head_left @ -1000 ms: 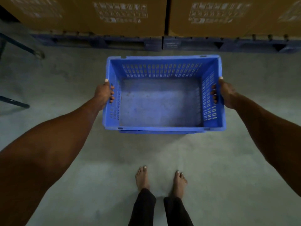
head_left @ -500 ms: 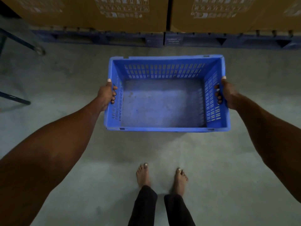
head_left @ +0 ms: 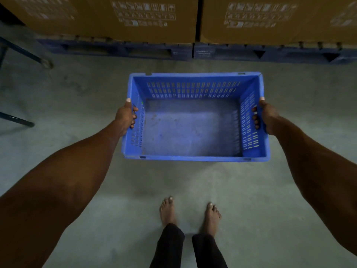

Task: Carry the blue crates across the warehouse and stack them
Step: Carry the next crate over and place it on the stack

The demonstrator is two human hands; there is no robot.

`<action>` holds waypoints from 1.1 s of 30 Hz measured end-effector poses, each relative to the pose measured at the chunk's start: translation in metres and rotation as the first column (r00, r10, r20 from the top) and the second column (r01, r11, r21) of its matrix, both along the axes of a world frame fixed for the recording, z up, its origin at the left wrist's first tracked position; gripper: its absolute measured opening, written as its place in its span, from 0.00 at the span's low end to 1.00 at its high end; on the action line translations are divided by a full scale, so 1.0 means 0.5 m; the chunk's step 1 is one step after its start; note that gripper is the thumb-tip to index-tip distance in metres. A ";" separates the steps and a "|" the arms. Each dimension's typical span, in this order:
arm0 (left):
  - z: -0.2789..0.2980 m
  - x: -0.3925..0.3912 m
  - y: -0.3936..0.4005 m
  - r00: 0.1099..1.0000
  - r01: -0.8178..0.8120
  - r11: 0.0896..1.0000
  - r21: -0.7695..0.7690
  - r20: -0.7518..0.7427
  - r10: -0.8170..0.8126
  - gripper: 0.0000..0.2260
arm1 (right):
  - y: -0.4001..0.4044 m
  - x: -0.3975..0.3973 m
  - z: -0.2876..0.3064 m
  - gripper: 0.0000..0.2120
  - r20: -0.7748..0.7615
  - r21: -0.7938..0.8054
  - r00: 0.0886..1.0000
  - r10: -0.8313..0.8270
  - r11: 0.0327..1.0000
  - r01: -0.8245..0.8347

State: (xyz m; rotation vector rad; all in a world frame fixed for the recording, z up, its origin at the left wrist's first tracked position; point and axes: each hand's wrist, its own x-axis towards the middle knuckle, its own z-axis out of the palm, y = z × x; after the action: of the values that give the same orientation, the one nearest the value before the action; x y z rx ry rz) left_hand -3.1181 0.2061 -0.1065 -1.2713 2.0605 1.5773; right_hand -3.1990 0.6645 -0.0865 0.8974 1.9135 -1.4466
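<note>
Hands came first: the left hand (head_left: 125, 115) gripped the left short wall of the blue crate (head_left: 195, 157), thumb laid along the top rim and fingers (head_left: 134, 115) curled through the handle slot so their tips showed inside the wall. The right hand (head_left: 267, 116) held the opposite short wall the same way, thumb on the rim and fingers (head_left: 255, 118) hooked through the slot into the crate's interior. Both bare forearms reached forward and down from the lower corners of the view. The crate hung between the hands above the concrete floor (head_left: 87, 93), level and open side up, its long sides running left to right. Its walls were pierced with rows of narrow vents, and its solid bottom held nothing but scuffs and dusty marks. Below the crate's near edge the person's bare feet (head_left: 167, 211) stood side by side on the floor, with dark trouser legs (head_left: 168, 246) above them. Beyond the crate's far wall, well apart from it, dark blue pallets (head_left: 270, 54) lay along the floor and carried large brown cardboard boxes (head_left: 144, 18) printed with pale handling symbols; the boxes were closed, so their contents could not be told. At the left edge, dark metal legs (head_left: 25, 55) of some frame stood on the floor.
</note>
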 end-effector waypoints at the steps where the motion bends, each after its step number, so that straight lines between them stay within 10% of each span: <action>1: 0.000 -0.001 -0.001 1.000 -0.002 1.000 0.000 0.012 0.002 0.24 | 0.000 0.001 0.000 0.25 -0.002 -0.002 1.000 -0.005 1.000 0.005; 16: -0.005 -0.009 -0.009 1.000 0.006 0.999 -0.047 0.010 -0.006 0.26 | 0.015 -0.011 -0.005 0.25 -0.004 -0.019 1.000 -0.030 0.999 0.030; 19: 0.010 -0.010 -0.026 0.996 0.056 0.976 -0.211 0.083 -0.039 0.29 | 0.029 -0.005 0.011 0.26 -0.132 0.198 0.985 0.115 0.976 -0.088; 25: 0.162 0.096 0.019 0.908 0.333 0.642 -0.691 0.052 -0.415 0.22 | 0.005 0.068 0.137 0.38 -0.179 0.562 0.868 0.463 0.772 -0.297; 33: 0.450 0.287 0.065 0.743 0.349 0.273 -0.896 0.087 -0.664 0.25 | -0.076 0.255 0.434 0.33 -0.261 0.757 0.688 0.677 0.586 -0.290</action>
State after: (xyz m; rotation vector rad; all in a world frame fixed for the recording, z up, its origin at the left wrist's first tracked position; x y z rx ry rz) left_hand -2.9747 0.2387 0.1184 -0.3033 3.2294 0.2960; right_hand -3.0716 0.6265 0.1304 0.1020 2.9048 -0.6421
